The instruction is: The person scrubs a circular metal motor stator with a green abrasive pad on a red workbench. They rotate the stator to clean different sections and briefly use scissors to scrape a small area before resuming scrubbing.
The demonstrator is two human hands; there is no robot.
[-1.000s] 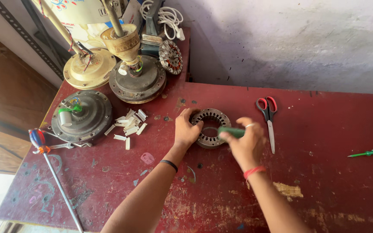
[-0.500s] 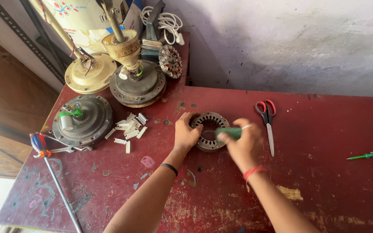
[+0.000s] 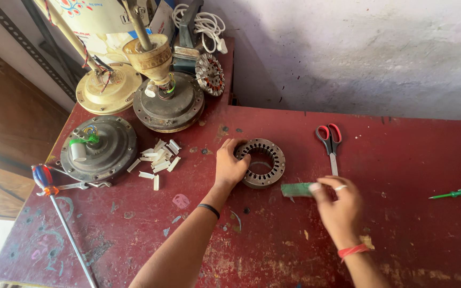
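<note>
Stator ring point(image 3: 262, 162), a grey slotted metal core, lies flat on the red desk point(image 3: 401, 229) under the person's left hand point(image 3: 229, 166). That hand's fingers curl over the ring's near-left rim, pressing it down rather than lifting it. Just right of those fingers, the right hand point(image 3: 340, 205) pinches a small flat green strip point(image 3: 296, 189) between thumb and fingertips, its free end pointing at the ring's lower edge, close to it but apart.

The ring looks heavy for its size, rigid and made of stacked steel plates; its slot teeth seem sharp, so the smooth outer rim is likely the safest grip. The strip appears thin, light and bendable.

Beyond the right fingers, red-handled scissors point(image 3: 331, 145) lie closed, and a green screwdriver point(image 3: 454, 193) rests well off to the right. Left of the left fingers sit scattered white slips point(image 3: 156, 160), three fan motor housings point(image 3: 100, 146), and a red-and-blue screwdriver point(image 3: 60, 213).
</note>
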